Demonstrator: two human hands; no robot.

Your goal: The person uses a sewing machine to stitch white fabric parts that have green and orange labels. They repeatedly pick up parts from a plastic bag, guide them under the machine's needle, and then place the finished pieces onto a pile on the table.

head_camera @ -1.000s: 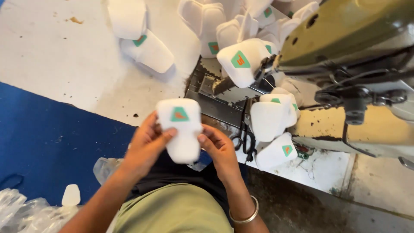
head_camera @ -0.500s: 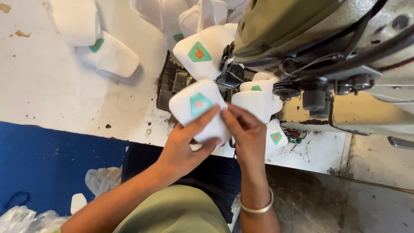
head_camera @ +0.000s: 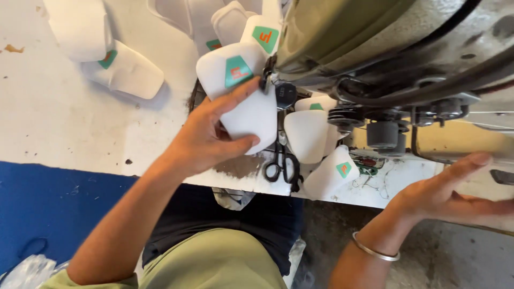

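The sewing machine [head_camera: 396,59] crowds the whole right side, so the left hand [head_camera: 214,136], clamped round a white pad [head_camera: 243,101] right up against the needle end, could easily get a fingertip nipped or snag the pad. The right hand [head_camera: 450,192] is open, holding nothing, off the table edge [head_camera: 225,182]. Scissors [head_camera: 284,163] and loose pads [head_camera: 310,136] clutter the front, so open room's really only to the left.

White padded piece [head_camera: 243,101] w/ teal patch, orange mark; held tilted above table edge, top right corner right by sewing machine needle area.
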